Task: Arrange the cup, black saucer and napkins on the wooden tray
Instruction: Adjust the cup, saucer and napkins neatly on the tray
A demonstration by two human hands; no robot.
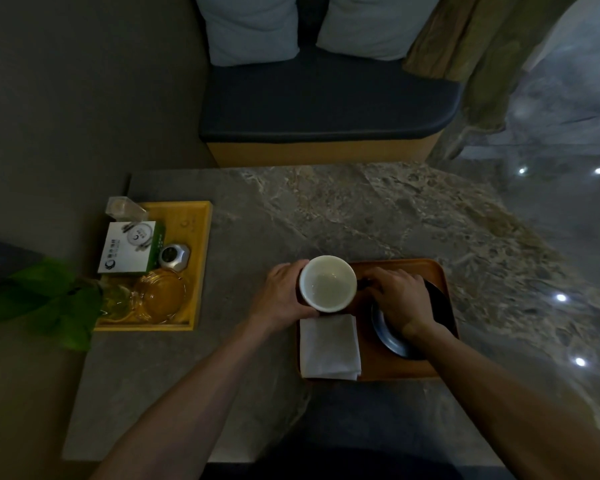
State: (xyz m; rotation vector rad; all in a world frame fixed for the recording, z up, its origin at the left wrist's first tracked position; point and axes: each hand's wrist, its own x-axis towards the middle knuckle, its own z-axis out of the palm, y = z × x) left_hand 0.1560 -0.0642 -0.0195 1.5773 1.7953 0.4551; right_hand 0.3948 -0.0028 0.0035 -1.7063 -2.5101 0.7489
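Note:
A white cup (327, 283) stands upright at the back left corner of the brown wooden tray (368, 362), its inside bare. My left hand (284, 295) wraps around the cup's left side. A folded white napkin (329, 346) lies on the tray just in front of the cup. The black saucer (388, 336) rests on the tray's right half, largely covered by my right hand (400, 299), which lies flat on it with fingers pointing toward the cup. Whether the fingers grip the saucer's rim is hidden.
A yellow tray (201, 244) at the left holds a white and green box (129, 249), a small silver tin (174, 257), glass pieces (160, 295) and a clear container (125, 209). Green leaves (49, 299) overhang the table's left edge. A cushioned bench (326, 109) stands behind the stone table (326, 209).

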